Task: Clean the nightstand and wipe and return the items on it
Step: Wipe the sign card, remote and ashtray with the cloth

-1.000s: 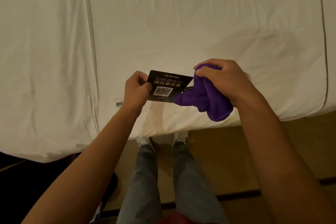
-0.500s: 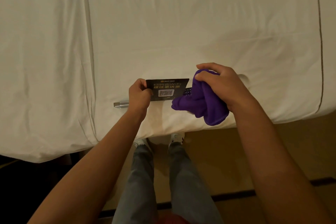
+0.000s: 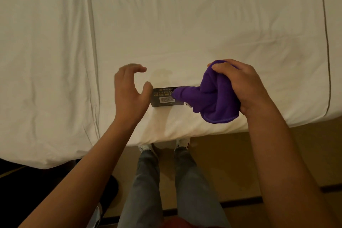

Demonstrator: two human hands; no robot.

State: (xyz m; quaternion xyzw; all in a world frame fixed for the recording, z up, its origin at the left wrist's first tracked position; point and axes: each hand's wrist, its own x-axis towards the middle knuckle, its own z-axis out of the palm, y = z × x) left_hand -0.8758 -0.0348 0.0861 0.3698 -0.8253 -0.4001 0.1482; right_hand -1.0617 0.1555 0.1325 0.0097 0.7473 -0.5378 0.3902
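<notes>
**Black card on the bed edge, cloth at its right end**

A black card [image 3: 164, 97] sits on the white bed sheet [image 3: 185, 24] close to the near edge of the mattress, between the two hands. It is a flat rectangle whose long axis runs left to right across the view, and its printed face is turned up toward the camera. On that face are two lines of pale characters, too blurred to read, and below them a small light square that looks like a QR code. Whether the card lies flat or stands tilted cannot be told.

The right end of the card is covered by a purple cloth [image 3: 212, 98], a soft, fleecy piece bunched into a thick wad with one rounded lobe reaching left onto the card. The right hand [image 3: 242, 87] grips this cloth, fingers curled over its top and the thumb wrapped round the upper fold.

The left hand [image 3: 129, 90] is just left of the card, spread wide with fingers loosely arched and holding nothing; its thumb tip is at the card's left edge, and contact cannot be judged.

The sheet is smooth cotton with light creases, and thin dark piping lines run away from the viewer. Below the mattress are grey trousers [image 3: 148, 181], white shoes [image 3: 182, 142] and a tan floor [image 3: 231, 153].
</notes>
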